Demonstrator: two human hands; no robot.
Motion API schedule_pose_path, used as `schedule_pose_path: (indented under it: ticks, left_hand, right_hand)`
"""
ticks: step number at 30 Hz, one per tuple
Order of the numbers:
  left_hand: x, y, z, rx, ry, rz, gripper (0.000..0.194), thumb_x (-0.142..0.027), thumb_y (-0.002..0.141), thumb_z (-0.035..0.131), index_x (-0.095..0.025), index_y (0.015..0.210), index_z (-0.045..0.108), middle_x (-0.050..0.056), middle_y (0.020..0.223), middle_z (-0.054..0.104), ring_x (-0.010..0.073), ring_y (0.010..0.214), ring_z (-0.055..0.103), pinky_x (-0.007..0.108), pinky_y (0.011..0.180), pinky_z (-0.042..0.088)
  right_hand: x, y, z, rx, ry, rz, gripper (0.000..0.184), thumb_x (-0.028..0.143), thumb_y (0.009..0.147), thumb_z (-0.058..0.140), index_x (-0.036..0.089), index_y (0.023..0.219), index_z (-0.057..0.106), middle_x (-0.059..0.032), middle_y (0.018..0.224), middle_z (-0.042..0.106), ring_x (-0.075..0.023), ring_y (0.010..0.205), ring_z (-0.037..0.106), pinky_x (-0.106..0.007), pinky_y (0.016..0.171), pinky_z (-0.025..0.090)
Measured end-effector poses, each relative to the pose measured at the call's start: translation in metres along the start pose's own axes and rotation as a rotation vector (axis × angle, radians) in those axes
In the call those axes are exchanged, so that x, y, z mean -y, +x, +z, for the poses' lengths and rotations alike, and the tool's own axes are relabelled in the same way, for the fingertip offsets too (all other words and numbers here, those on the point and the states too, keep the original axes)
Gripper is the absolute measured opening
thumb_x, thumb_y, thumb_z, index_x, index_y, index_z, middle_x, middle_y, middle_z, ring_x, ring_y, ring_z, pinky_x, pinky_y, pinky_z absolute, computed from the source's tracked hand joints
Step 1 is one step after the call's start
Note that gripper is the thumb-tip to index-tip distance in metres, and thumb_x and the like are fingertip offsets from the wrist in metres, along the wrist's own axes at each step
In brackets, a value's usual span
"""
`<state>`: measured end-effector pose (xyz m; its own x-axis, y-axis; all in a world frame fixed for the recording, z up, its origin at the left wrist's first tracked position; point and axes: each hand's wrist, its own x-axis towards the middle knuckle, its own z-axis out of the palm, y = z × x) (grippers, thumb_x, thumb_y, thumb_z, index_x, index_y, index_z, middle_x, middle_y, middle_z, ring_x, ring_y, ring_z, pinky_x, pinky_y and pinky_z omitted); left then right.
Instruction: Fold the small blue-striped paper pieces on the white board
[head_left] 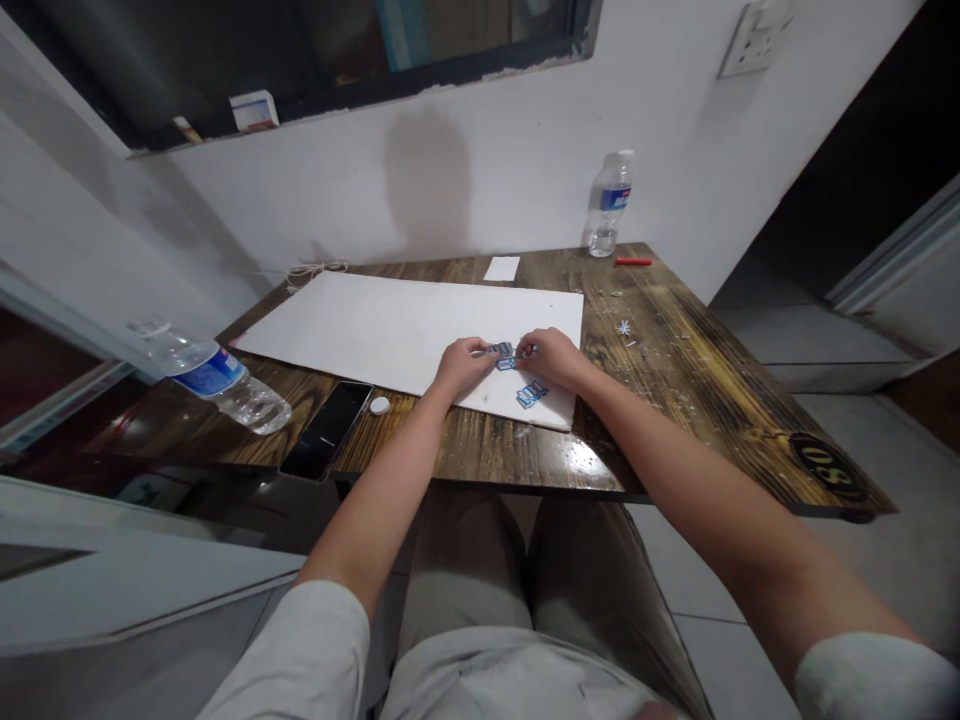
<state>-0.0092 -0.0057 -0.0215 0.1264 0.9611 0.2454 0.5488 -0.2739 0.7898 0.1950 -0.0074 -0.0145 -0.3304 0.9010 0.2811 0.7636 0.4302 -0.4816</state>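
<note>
Over the right part of a white board (375, 325), my left hand (463, 364) and my right hand (551, 355) face each other with fingers bent inward. Between their fingertips is a small blue, white and grey piece (505, 357), perhaps cut paper; its kind is too small to make out. My left fingers pinch its left side, my right fingers its right side. Just below my right hand, a cluster of small blue-edged pieces (532, 393) lies flat on the board.
On the wooden table (697, 400) lie a black phone (328, 430), a white bottle cap (380, 406), a tilted plastic bottle (217, 378), a white paper (502, 268), a red stick-shaped object (634, 262) and scattered scraps. An upright water bottle (610, 205) stands by the wall.
</note>
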Motion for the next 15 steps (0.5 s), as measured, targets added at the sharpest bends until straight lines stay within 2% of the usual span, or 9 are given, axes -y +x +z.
schedule_pose_path:
  ticks: [3, 6, 15]
  left_hand:
    - [0.000, 0.000, 0.000, 0.109, -0.084, 0.045, 0.016, -0.033, 0.070, 0.069, -0.018, 0.074, 0.068, 0.005, 0.084, 0.071, 0.0192, 0.083, 0.062, 0.033, 0.083, 0.044]
    - [0.001, 0.001, 0.001, 0.162, -0.138, 0.062, 0.016, -0.033, 0.071, 0.069, -0.017, 0.074, 0.065, 0.005, 0.083, 0.070, 0.0167, 0.080, 0.061, 0.033, 0.084, 0.044]
    - [0.003, 0.003, 0.002, 0.149, -0.165, 0.040, 0.016, -0.031, 0.070, 0.068, -0.017, 0.071, 0.061, 0.003, 0.079, 0.067, 0.0162, 0.076, 0.059, 0.031, 0.080, 0.043]
  right_hand:
    - [-0.002, 0.000, 0.001, -0.004, 0.037, 0.007, 0.011, 0.023, 0.074, 0.073, 0.022, 0.085, 0.075, -0.0023, 0.084, 0.071, -0.0180, 0.080, 0.058, -0.029, 0.073, 0.039]
    - [-0.003, 0.000, -0.001, -0.005, 0.088, 0.020, 0.011, 0.022, 0.072, 0.072, 0.022, 0.083, 0.075, -0.0017, 0.082, 0.072, -0.0163, 0.073, 0.058, -0.027, 0.069, 0.039]
    - [-0.002, -0.001, -0.026, 0.170, 0.277, 0.022, 0.006, 0.015, 0.067, 0.071, 0.021, 0.069, 0.073, 0.0000, 0.060, 0.067, -0.0132, 0.056, 0.055, -0.026, 0.056, 0.040]
